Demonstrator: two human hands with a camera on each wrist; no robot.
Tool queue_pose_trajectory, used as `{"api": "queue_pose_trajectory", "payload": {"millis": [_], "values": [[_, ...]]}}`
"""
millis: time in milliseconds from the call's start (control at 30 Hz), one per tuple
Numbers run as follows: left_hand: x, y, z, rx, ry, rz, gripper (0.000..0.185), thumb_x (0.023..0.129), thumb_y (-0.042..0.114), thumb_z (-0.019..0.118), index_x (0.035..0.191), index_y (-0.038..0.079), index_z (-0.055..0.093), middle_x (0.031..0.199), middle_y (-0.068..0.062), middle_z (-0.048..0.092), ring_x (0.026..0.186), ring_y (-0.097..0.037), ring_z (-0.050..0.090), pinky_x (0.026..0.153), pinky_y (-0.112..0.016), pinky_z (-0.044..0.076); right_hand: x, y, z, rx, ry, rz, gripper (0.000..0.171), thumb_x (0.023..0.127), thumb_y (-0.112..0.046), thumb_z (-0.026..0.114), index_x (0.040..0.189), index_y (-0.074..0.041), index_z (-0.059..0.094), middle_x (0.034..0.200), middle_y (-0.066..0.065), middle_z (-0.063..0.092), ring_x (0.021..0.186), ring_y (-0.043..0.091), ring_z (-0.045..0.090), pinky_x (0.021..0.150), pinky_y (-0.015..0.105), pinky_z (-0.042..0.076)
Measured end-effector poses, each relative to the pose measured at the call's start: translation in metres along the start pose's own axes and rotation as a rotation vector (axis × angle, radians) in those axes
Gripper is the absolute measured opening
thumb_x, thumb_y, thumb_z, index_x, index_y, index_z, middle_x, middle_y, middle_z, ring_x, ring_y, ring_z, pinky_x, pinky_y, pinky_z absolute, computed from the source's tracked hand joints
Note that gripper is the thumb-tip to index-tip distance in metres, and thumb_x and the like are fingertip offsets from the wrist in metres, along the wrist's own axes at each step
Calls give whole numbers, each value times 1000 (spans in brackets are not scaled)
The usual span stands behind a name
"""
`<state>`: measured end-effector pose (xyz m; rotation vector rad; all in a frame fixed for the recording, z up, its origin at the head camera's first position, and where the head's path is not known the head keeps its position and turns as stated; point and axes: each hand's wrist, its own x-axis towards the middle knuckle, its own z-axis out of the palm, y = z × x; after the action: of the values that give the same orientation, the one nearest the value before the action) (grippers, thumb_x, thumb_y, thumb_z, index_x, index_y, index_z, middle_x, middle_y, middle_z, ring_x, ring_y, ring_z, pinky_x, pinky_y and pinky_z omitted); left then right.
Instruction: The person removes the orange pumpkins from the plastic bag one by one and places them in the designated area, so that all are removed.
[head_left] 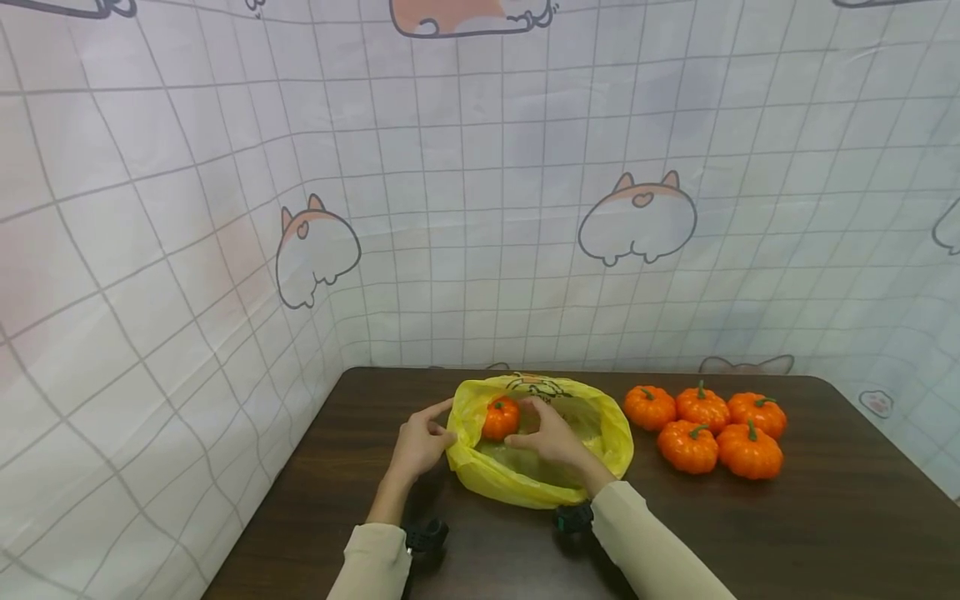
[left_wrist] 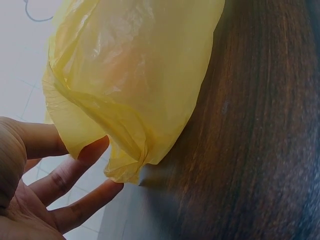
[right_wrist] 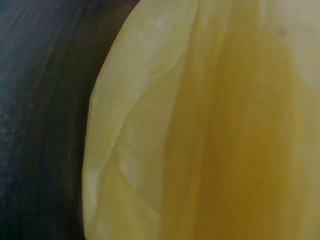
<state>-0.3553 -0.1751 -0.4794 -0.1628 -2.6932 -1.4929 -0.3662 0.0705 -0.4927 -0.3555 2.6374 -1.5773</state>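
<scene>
A yellow plastic bag (head_left: 510,492) stands on the dark table with its mouth spread wide. My left hand (head_left: 417,446) pinches the bag's left rim between thumb and fingers; the left wrist view shows the folded film (left_wrist: 100,115) at the fingertips. Inside the bag, on its left side, sits one small orange pumpkin (head_left: 500,419) with a green stem. My right hand (head_left: 553,435) reaches into the bag just right of that pumpkin, thumb and fingers spread apart and holding nothing. In the right wrist view the bag's yellow film (right_wrist: 200,125) hides the hand.
Several more orange pumpkins (head_left: 701,408) are grouped on the table right of the bag. The dark wooden table (head_left: 480,554) ends at a wall covering (head_left: 480,292) printed with a grid and corgi drawings, which also runs along the left side.
</scene>
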Motion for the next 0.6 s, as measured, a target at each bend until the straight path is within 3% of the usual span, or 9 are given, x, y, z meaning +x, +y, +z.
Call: {"api": "queue_pose_trajectory", "payload": {"millis": [300,600], "values": [[2,2,0,3,7,13,57,86,11,68,137,31,54,80,-7,67,49,-13,45,46,-27,39,11,-7,6,35,10,11,78,80,-28,78,146,-16,38,150,9,40,135,33,40,106,54,37],[0,1,2,15,10,12,57,85,11,68,137,32,55,79,-5,68,47,-12,44,44,-26,38,20,-4,16,28,46,14,77,79,-26,79,143,-12,39,142,13,47,121,31,53,96,46,47]]}}
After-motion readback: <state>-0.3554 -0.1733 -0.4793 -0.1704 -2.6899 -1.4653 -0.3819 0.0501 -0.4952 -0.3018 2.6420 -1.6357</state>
